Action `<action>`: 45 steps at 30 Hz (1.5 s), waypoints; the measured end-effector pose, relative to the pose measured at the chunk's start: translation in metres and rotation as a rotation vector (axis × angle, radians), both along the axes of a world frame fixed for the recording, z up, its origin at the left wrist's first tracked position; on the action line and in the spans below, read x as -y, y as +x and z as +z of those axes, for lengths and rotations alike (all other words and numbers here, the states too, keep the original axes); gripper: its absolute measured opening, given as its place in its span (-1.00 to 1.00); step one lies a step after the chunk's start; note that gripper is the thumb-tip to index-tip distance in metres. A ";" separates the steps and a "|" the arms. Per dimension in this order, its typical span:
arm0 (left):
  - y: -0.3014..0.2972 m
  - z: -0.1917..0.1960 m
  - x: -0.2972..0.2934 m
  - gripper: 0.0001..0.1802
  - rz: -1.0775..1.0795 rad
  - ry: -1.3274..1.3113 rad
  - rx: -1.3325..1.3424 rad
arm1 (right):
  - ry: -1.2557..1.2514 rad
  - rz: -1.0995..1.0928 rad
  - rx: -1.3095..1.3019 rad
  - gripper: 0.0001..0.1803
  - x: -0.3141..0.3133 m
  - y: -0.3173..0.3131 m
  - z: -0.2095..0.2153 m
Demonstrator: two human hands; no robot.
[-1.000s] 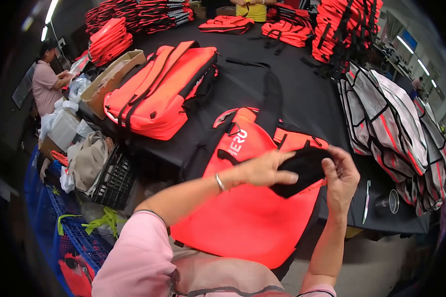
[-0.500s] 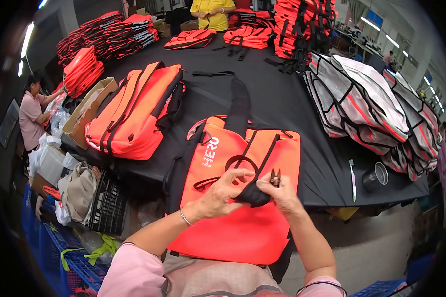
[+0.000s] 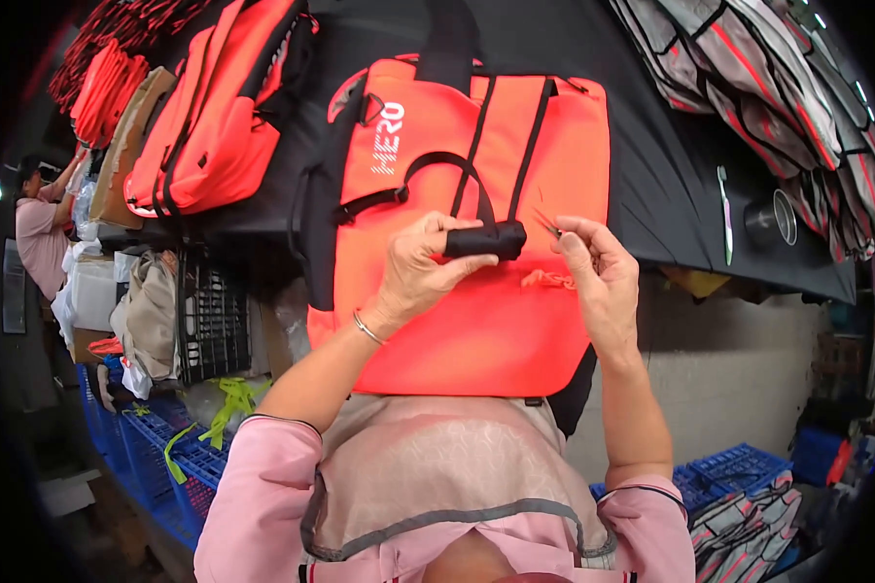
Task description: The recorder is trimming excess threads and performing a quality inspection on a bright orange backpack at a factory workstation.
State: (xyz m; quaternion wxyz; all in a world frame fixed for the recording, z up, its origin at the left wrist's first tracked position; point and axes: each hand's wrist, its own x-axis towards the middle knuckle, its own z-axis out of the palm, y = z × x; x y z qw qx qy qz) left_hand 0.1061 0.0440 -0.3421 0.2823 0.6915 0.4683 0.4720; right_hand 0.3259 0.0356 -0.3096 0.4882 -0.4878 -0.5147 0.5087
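- The bag (image 3: 437,335), a flat rectangle of smooth, bright orange-red fabric, lay in front of the person, its upper part on the counter (image 3: 666,185) and its lower edge against the apron (image 3: 447,466).
- The hands were apart. The left hand (image 3: 423,262) was clamped on a black roll (image 3: 481,241) of soft, matte cloth, fingers above and thumb below, over the middle of the bag.
- The right hand (image 3: 598,277), just beside the roll, pinched a small dark tool (image 3: 553,231) with a thin tip; the fingers hid most of it.
- A black strap (image 3: 452,157) curved in a loop above the roll, and two narrow black strips ran down the bag's upper front beside white print.
- Thin, tangled orange strands (image 3: 549,280) lay on the bag between the hands.
- To the right, a slim toothbrush (image 3: 725,219) lay near a round, glossy cup (image 3: 773,225) on smooth black cloth.
- Beyond them were piled grey bags (image 3: 749,83) with black edging.
- To the left lay a bulky orange-red backpack (image 3: 204,126), beside a brown cardboard box (image 3: 124,165).
- Lower down stood a black lattice crate (image 3: 209,330).
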 end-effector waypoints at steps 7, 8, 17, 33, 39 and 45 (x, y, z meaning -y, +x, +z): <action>0.005 -0.002 0.009 -0.69 -0.054 -0.059 -0.011 | 0.344 -0.078 0.430 -0.79 0.018 -0.007 -0.002; 0.006 -0.003 0.011 -0.70 -0.042 -0.024 -0.019 | 0.376 -0.067 0.475 -0.80 0.018 -0.008 -0.002; 0.010 -0.008 0.012 -0.69 -0.045 0.062 0.002 | 0.500 -0.041 0.643 -0.80 0.016 -0.006 0.002; 0.016 -0.022 0.012 -0.67 -0.001 0.178 -0.005 | 0.345 -0.138 0.506 -0.83 0.028 -0.011 -0.004; 0.017 -0.022 0.013 -0.66 -0.019 0.164 0.002 | 0.327 -0.148 0.549 -0.82 0.027 -0.007 -0.002; 0.018 -0.026 0.014 -0.65 -0.006 0.164 0.033 | 0.368 -0.123 0.605 -0.82 0.029 -0.009 -0.008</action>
